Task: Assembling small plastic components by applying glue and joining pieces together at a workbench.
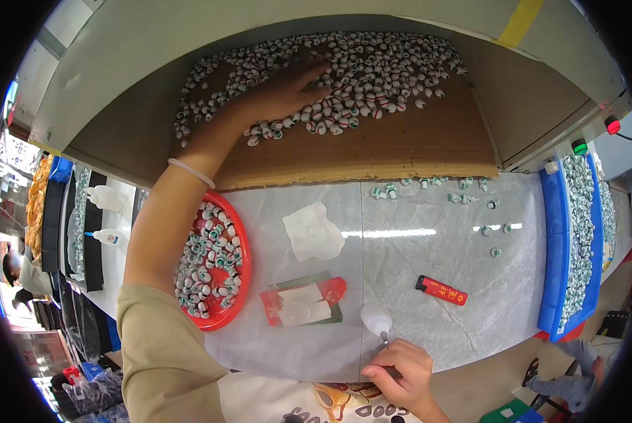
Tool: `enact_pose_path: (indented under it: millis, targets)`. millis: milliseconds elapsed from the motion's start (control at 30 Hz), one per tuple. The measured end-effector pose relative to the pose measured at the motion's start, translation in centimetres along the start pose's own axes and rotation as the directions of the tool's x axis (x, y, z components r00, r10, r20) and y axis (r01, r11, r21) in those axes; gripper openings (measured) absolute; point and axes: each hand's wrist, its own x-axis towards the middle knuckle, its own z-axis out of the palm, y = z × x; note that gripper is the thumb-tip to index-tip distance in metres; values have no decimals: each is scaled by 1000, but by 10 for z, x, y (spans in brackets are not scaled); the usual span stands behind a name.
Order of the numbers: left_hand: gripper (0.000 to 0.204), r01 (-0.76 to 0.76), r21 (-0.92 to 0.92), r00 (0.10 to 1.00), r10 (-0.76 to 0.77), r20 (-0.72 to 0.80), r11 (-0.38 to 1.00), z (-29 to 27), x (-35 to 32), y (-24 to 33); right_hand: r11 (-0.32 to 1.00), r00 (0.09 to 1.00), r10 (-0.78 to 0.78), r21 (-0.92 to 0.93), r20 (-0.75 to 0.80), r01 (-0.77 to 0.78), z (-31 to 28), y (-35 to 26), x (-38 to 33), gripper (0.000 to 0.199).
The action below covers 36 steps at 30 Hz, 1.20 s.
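My left hand (291, 90) reaches far into the boxed recess, fingers spread over a heap of small white rounded pieces (372, 77) with red and green marks. No piece shows gripped in it. Close to the table's front edge, my right hand (403, 370) is closed, its fingers at the thin metal stem of a white rounded object (377, 319), perhaps a small bottle. Under my left arm stands a red round tray (242, 264) holding many similar pieces with green parts.
A white sheet (314, 231) and a red-and-green packet with paper (303, 302) lie mid-table. To the right are a red lighter (441, 290), several loose pieces (464, 198) and a blue bin (552, 247). White bottles (107, 236) stand left. A person (577, 374) sits at lower right.
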Motion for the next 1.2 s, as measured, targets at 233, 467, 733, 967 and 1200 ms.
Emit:
enact_pose_path:
  millis: [233, 467, 733, 967, 1200]
  targets:
    - [51, 314, -24, 931, -303, 203, 949, -38, 40, -33, 1000, 1000, 9, -2, 23, -9, 0, -2, 0, 13]
    - [46, 136, 51, 968, -121, -219, 989, 5, 10, -79, 1000, 1000, 20, 19, 18, -20, -1, -2, 0, 14]
    - [43, 57, 228, 984, -15, -179, 972, -1, -18, -61, 998, 1000, 18, 62, 9, -19, -2, -1, -1, 14]
    - [45, 48, -143, 981, -74, -180, 989, 0, -12, 3, 999, 1000, 9, 46, 19, -10, -3, 0, -1, 12]
    - [48, -109, 146, 977, 133, -168, 983, 10, -21, 12, 996, 1000, 13, 87, 19, -14, -3, 4, -4, 12]
